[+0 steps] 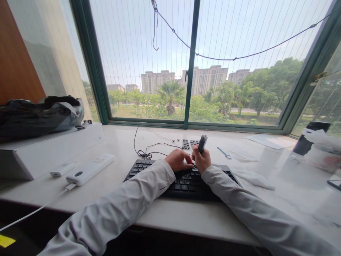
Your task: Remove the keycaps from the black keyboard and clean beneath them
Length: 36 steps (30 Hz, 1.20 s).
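Note:
A black keyboard (186, 185) lies on the white sill in front of me, with some keycaps off near its upper middle. My right hand (201, 160) is closed around a dark upright tool (203, 142), whose upper end sticks out above the fist; its lower end is hidden by my fingers. Over the keyboard's upper keys, my left hand (179, 160) has its thumb and fingers drawn together, close beside the right. Something small and red shows at the left fingertips, too small to name. Loose black keycaps (185, 143) sit in rows behind the hands.
A thin blue tool (223, 152) and clear plastic bags (253, 177) lie to the right. A black cable (145, 154) coils behind the keyboard. On the left are a white power bank (92, 169) and a white box (53, 151) bearing a dark bag (39, 115).

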Motion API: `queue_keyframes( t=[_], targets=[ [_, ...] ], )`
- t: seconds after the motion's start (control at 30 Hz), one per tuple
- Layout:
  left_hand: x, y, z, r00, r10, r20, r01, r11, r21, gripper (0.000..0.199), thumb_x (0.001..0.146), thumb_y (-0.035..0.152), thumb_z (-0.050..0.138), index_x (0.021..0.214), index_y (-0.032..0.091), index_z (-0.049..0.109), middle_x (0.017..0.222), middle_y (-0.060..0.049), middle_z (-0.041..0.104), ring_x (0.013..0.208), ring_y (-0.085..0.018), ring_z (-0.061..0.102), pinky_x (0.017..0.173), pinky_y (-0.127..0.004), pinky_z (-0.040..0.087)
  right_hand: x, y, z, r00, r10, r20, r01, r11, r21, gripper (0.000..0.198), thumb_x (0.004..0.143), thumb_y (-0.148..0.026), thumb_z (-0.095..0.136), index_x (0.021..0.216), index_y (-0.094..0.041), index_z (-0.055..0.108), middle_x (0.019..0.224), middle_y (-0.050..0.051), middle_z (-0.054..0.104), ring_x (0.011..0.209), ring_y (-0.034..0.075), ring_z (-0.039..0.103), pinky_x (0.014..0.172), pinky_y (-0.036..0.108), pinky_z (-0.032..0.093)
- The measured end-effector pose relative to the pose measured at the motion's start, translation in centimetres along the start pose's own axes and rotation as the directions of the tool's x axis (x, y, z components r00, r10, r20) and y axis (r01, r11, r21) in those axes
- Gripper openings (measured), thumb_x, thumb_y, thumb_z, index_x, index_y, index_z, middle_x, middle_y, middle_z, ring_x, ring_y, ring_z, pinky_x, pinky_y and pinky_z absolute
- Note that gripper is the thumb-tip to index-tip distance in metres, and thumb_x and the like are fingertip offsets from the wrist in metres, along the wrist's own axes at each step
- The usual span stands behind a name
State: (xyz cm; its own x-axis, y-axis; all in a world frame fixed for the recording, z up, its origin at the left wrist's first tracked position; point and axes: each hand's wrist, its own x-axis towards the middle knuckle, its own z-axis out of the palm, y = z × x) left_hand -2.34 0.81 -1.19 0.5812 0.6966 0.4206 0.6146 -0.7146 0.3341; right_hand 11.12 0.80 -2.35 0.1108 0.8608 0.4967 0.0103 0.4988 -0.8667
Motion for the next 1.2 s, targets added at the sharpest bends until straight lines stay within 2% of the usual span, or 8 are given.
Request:
queue_keyframes(
  t=[0.2, 0.33, 0.43, 0.5, 0.6, 0.93, 1.1, 1.2],
  targets=[
    [-0.1, 0.4, -0.9, 0.992, -0.025, -0.122, 0.032, 0.998, 0.053, 0.014, 0.071, 0.031, 0.066, 0.077, 0.020, 0.072, 0.079, 0.000, 0.073, 0.076, -0.016, 0.067, 0.075, -0.024, 0.050, 1.0, -1.0, -1.2, 0.998, -0.013, -0.062, 0.016, 0.999, 0.044, 0.045, 0.072, -0.058, 0.058, 0.054, -0.022, 0.039, 0.042, -0.004, 0.039, 0.041, 0.010, 0.035, 0.043, 0.024, 0.033],
    [-0.1, 0.2, -1.7, 0.976, -0.048, -0.213, 0.078, 0.988, 0.133, 0.015, 0.071, 0.030, 0.066, 0.080, 0.019, 0.071, 0.081, -0.001, 0.073, 0.077, -0.017, 0.068, 0.077, -0.027, 0.051, 2.1, -1.9, -3.1, 0.999, -0.045, 0.018, 0.048, 0.964, -0.262, 0.045, 0.074, -0.060, 0.055, 0.055, -0.020, 0.048, 0.046, -0.002, 0.045, 0.046, 0.011, 0.039, 0.046, 0.025, 0.032],
    [-0.1, 0.1, -1.8, 0.965, -0.035, -0.261, 0.085, 0.980, 0.180, 0.015, 0.072, 0.029, 0.064, 0.082, 0.018, 0.070, 0.081, -0.001, 0.073, 0.076, -0.017, 0.068, 0.076, -0.027, 0.051, 2.5, -1.9, -4.0, 0.981, -0.039, 0.193, 0.137, 0.837, -0.530, 0.040, 0.074, -0.057, 0.058, 0.060, -0.019, 0.060, 0.053, 0.001, 0.055, 0.054, 0.014, 0.049, 0.051, 0.026, 0.034],
    [-0.1, 0.1, -1.7, 0.961, -0.011, -0.276, 0.069, 0.977, 0.203, 0.016, 0.073, 0.030, 0.063, 0.082, 0.018, 0.069, 0.081, -0.001, 0.073, 0.076, -0.018, 0.068, 0.075, -0.027, 0.051, 2.6, -1.6, -4.2, 0.955, -0.016, 0.296, 0.200, 0.773, -0.602, 0.034, 0.073, -0.053, 0.060, 0.067, -0.020, 0.067, 0.059, 0.001, 0.061, 0.062, 0.017, 0.055, 0.055, 0.026, 0.036],
    [-0.1, 0.1, -1.4, 0.959, 0.017, -0.281, 0.052, 0.970, 0.236, 0.017, 0.074, 0.031, 0.062, 0.082, 0.018, 0.068, 0.081, -0.002, 0.072, 0.075, -0.018, 0.068, 0.074, -0.028, 0.051, 2.5, -0.9, -4.0, 0.929, 0.016, 0.371, 0.243, 0.728, -0.641, 0.029, 0.073, -0.049, 0.060, 0.070, -0.022, 0.072, 0.057, 0.001, 0.062, 0.064, 0.019, 0.058, 0.058, 0.027, 0.036],
    [-0.2, 0.0, -1.1, 0.973, 0.048, -0.226, 0.007, 0.971, 0.237, 0.016, 0.075, 0.030, 0.061, 0.084, 0.018, 0.068, 0.084, -0.001, 0.072, 0.078, -0.017, 0.068, 0.076, -0.027, 0.051, 2.5, -0.6, -3.7, 0.930, 0.018, 0.367, 0.251, 0.696, -0.673, 0.015, 0.072, -0.037, 0.065, 0.066, -0.025, 0.071, 0.057, 0.001, 0.063, 0.061, 0.018, 0.058, 0.057, 0.026, 0.034],
    [-0.2, 0.0, -0.6, 0.977, 0.067, -0.204, -0.016, 0.970, 0.243, 0.018, 0.077, 0.029, 0.060, 0.090, 0.019, 0.068, 0.087, -0.001, 0.072, 0.081, -0.016, 0.068, 0.079, -0.026, 0.051, 2.5, 0.1, -3.5, 0.913, 0.022, 0.408, 0.286, 0.679, -0.677, 0.027, 0.075, -0.044, 0.061, 0.058, -0.023, 0.067, 0.055, 0.001, 0.062, 0.057, 0.017, 0.056, 0.054, 0.026, 0.031],
    [-0.2, 0.2, -0.8, 0.980, 0.069, -0.185, -0.012, 0.955, 0.295, 0.020, 0.080, 0.030, 0.058, 0.094, 0.019, 0.068, 0.089, -0.002, 0.072, 0.083, -0.017, 0.068, 0.080, -0.026, 0.050, 2.6, -0.3, -3.7, 0.900, 0.056, 0.432, 0.308, 0.621, -0.721, 0.030, 0.080, -0.045, 0.056, 0.062, -0.023, 0.068, 0.060, 0.004, 0.064, 0.061, 0.019, 0.058, 0.055, 0.027, 0.033]
  ],
)
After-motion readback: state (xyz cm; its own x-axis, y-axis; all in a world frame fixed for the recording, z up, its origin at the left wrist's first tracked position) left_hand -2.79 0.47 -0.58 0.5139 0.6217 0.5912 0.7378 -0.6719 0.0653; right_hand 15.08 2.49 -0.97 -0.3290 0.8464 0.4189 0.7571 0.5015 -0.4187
